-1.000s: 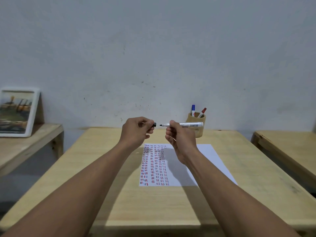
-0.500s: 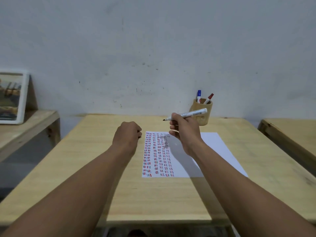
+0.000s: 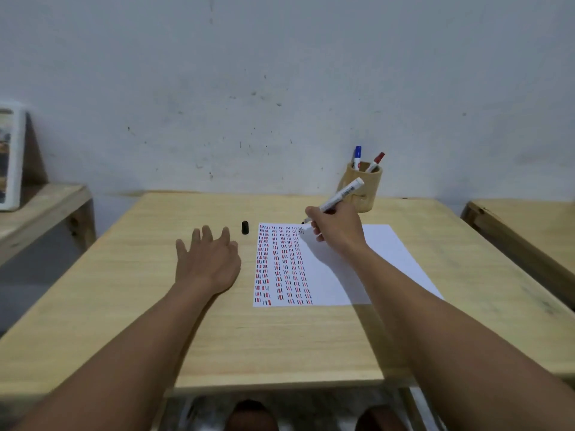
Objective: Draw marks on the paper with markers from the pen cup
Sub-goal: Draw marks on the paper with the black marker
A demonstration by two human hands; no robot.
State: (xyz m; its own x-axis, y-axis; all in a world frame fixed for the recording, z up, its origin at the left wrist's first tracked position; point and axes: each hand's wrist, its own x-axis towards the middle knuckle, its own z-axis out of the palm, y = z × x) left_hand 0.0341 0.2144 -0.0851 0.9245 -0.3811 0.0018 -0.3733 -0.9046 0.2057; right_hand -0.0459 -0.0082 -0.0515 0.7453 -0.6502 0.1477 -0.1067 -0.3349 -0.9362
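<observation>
Right hand (image 3: 337,229) grips a marker (image 3: 339,195), tip at the paper's (image 3: 367,262) far edge beside the mark columns; left hand (image 3: 207,262) lies open and empty on the table (image 3: 155,306). Its black cap (image 3: 245,227), held a second ago, now stands just left of the paper's far-left corner. Near the table's far edge by the wall (image 3: 280,73), the cup (image 3: 364,188) holds two markers; a picture (image 3: 9,157) leans on the left bench.

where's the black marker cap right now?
Head view: the black cap stands upright on the table, just off the paper's far-left corner, beyond the open left hand.
</observation>
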